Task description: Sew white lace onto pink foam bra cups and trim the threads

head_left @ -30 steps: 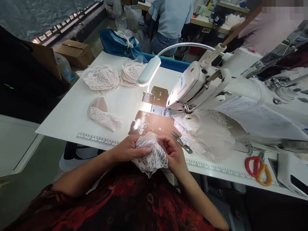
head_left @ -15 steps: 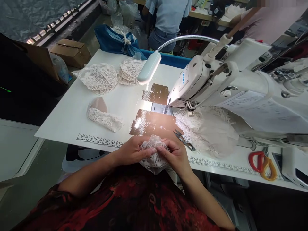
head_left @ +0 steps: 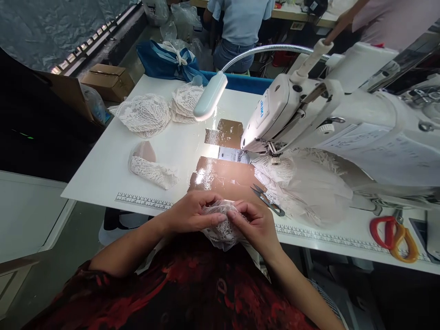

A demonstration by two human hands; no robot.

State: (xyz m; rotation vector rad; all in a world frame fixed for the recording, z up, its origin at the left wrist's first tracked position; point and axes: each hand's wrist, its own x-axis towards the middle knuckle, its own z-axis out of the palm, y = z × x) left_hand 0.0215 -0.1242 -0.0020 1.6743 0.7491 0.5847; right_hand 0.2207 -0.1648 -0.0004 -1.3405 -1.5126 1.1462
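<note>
A bunched piece of white lace fabric (head_left: 222, 231) is held between both hands at the table's front edge. My left hand (head_left: 197, 213) is closed on its left side, thumb lying across the lace. From the right, my right hand (head_left: 256, 224) pinches the same piece between thumb and fingers. Just beyond the hands, thread snips (head_left: 268, 200) lie on brown tape (head_left: 227, 176) stuck to the table. More lace and sheer fabric (head_left: 309, 188) is heaped to the right, beneath the sewing machine (head_left: 295, 110). The fingers hide part of the held lace.
Stacked lace pieces (head_left: 146, 114) and a folded lace piece (head_left: 153, 169) lie on the left of the white table (head_left: 99, 172). A lamp (head_left: 211, 96) overhangs the middle. Scissors (head_left: 395, 236) rest at right. Two people (head_left: 237, 27) are beyond the table.
The view has shifted slightly, so the table's things sit a little differently in it. Both hands still grip the lace; the upper part of the piece is folded lower between the fingers.
</note>
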